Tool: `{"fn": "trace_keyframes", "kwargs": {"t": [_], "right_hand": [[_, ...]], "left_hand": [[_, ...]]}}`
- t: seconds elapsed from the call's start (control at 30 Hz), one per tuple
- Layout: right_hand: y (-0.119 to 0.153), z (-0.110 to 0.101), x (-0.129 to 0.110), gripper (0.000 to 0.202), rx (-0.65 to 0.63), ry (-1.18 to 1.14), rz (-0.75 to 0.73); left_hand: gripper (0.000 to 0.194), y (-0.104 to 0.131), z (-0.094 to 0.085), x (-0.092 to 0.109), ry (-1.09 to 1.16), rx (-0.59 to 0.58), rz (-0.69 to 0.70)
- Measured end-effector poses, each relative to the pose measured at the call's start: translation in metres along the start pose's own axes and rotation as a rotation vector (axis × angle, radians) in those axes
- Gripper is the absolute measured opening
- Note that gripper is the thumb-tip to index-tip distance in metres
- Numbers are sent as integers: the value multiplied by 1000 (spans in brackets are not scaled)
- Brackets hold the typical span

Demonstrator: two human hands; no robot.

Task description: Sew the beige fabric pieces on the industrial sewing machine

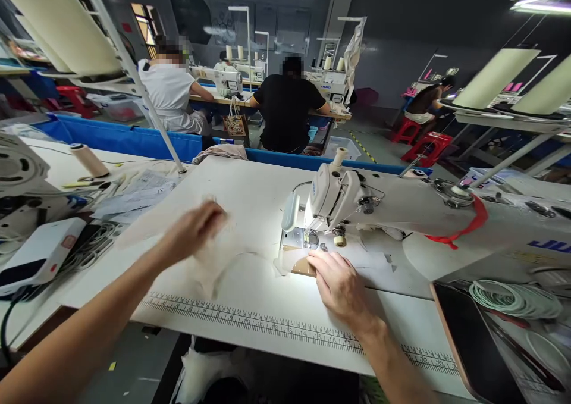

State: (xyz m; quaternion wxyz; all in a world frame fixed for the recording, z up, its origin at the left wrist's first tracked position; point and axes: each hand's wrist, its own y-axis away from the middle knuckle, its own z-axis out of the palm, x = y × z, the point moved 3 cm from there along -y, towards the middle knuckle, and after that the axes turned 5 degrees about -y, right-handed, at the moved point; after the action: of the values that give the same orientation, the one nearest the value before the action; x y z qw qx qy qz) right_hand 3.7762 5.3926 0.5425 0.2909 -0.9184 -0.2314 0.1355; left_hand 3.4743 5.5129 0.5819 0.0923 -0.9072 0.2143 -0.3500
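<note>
My left hand (pixel 196 228), blurred by motion, is closed above the table left of the sewing machine (pixel 332 196). A thin, sheer pale piece of fabric (pixel 207 273), also smeared, trails below its fingers. My right hand (pixel 339 282) lies with fingers stretched out, fingertips resting on a brown curved piece (pixel 303 265) just in front of the presser foot (pixel 307 238). Sheer white material (pixel 368 261) spreads around it to the right, under the machine arm. The lamp lights this spot; the needle tip is too small to make out.
A printed ruler (pixel 259 320) runs along the table's front edge. A phone (pixel 473 338) and coiled pale cord (pixel 513 298) lie at right. At left are a white device (pixel 42 255), cables and a thread cone (pixel 88 160). Other people sit sewing beyond the blue trough (pixel 129 142).
</note>
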Motion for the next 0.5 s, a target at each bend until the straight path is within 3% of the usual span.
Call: {"fn": "trace_keyframes", "kwargs": {"t": [0.07,0.13,0.2,0.3,0.4,0.5], "right_hand": [[1,1,0,40,-53,-24,8],[2,2,-2,42,-100,-29,28],[2,4,-6,40,-130,-20,36],[1,8,-14,38,-169,39,42],[-1,13,-21,35,-201,137,34],[-1,15,-23,34,-191,193,5]], "left_hand": [[29,7,29,13,57,-351,27],[30,2,50,15,61,-536,27],[28,-13,57,10,17,-504,-1],[24,-34,53,12,12,-391,-53],[23,-35,61,42,147,-496,9],[23,-27,86,78,323,-649,81]]}}
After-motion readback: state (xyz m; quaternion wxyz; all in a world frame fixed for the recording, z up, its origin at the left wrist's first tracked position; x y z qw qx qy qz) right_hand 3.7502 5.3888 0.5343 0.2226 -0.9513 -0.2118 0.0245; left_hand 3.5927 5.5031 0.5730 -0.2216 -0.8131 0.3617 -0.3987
